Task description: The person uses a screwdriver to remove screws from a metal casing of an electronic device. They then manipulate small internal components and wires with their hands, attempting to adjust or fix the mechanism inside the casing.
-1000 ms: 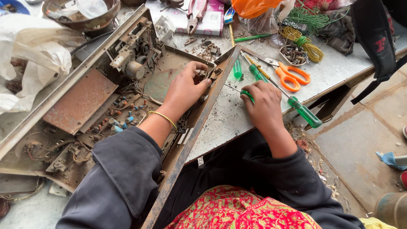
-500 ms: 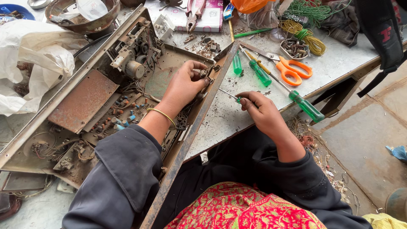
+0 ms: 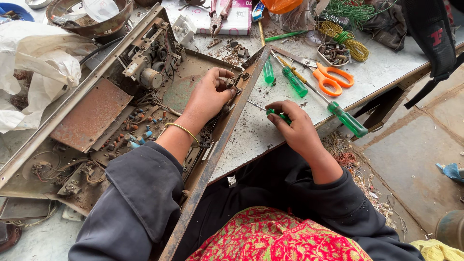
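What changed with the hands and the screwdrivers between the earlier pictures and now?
The right hand left the table edge, where it lay by the long green screwdriver, took up a small green-handled screwdriver and brought it left, tip towards the chassis rim. The left hand stayed inside the chassis; the scissors and other screwdrivers stayed put.

Orange-handled scissors (image 3: 327, 77) lie on the grey surface (image 3: 386, 67) beside green-handled screwdrivers (image 3: 295, 81) — behind them coils of green and yellow wire (image 3: 352, 46), red-handled pliers (image 3: 218, 10), a metal bowl (image 3: 92, 24) and crumpled white plastic bag (image 3: 36, 63).
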